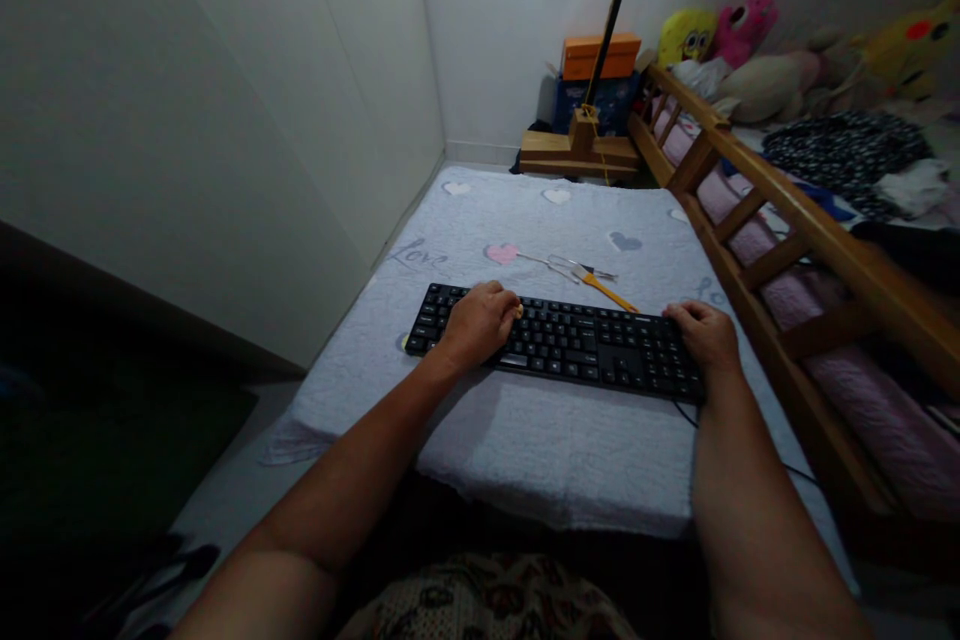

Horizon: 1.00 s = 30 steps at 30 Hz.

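Observation:
A black computer keyboard (559, 335) lies across the cloth-covered table, its right end nearer to me than its left. My left hand (480, 322) is closed over the left part of the keys. A small yellowish piece (519, 311) shows at its fingertips; what kind of thing it is cannot be made out. At the right end, my right hand (703, 330) grips the keyboard's edge, fingers at the far corner. Just beyond the keyboard lie a brush with an orange handle (611, 294), thin dark tweezers-like tools (600, 272) and a white cord-like strip (536, 259).
A pale cloth with hearts (555, 460) covers the table. A wooden bed rail (817, 220) runs along the right side, with plush toys behind it. At the back stand a wooden pole base (547, 150) and an orange box (600, 55). A black cable (799, 472) trails right.

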Available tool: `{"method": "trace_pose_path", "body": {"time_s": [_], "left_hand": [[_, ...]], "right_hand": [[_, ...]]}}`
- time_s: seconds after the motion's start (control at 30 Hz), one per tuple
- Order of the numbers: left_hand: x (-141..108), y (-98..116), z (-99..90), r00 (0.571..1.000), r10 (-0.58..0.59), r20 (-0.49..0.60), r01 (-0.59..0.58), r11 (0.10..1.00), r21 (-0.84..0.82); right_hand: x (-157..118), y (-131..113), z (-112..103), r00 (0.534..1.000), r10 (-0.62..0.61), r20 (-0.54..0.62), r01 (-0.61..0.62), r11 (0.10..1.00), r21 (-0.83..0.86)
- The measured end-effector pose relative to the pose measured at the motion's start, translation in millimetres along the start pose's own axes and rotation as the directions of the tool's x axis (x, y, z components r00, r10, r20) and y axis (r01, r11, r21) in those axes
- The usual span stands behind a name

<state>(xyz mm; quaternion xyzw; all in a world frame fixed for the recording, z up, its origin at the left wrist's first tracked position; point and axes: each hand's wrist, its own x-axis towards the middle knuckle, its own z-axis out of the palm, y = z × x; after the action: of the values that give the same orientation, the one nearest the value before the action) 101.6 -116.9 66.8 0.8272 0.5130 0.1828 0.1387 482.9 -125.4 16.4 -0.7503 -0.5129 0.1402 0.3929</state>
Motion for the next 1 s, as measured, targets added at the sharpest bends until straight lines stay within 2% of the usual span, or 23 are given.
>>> {"method": "trace_pose_path", "body": {"time_s": [0.17,0.27,0.53,0.67,0.8,0.9,1.0], "left_hand": [[4,3,7.0,0.999,-0.022,0.044,0.02,0.998,0.057],[0,3,5.6,0.997,0.005,0.071,-0.009,0.998,0.06],[-17,4,-11.1,0.968,0.134,0.211,-0.154,0.985,0.079],[-20,4,-19.1,0.955,0.143,0.261,-0.17,0.982,0.083],[-12,4,-18.8,0.977,0.09,0.196,-0.101,0.994,0.049],[1,4,-12.5,0.992,0.038,0.117,-0.039,0.999,0.007],[13,4,-4.9,0.996,-0.008,0.084,0.006,0.999,0.033]], "right_hand": [[-1,-3,0,1.0,0.011,0.008,-0.011,1.0,-0.005],[-1,-4,-1,1.0,0.008,0.007,-0.008,1.0,-0.005],[-1,-3,0,1.0,0.007,0.0,-0.007,1.0,-0.012],[-1,-3,0,1.0,-0.001,0.003,0.001,1.0,-0.011],[0,0,1,1.0,-0.008,-0.002,0.008,1.0,0.004],[0,1,1,1.0,-0.003,0.0,0.003,1.0,0.003],[0,0,0,1.0,0.008,0.011,-0.008,1.0,-0.002]]}}
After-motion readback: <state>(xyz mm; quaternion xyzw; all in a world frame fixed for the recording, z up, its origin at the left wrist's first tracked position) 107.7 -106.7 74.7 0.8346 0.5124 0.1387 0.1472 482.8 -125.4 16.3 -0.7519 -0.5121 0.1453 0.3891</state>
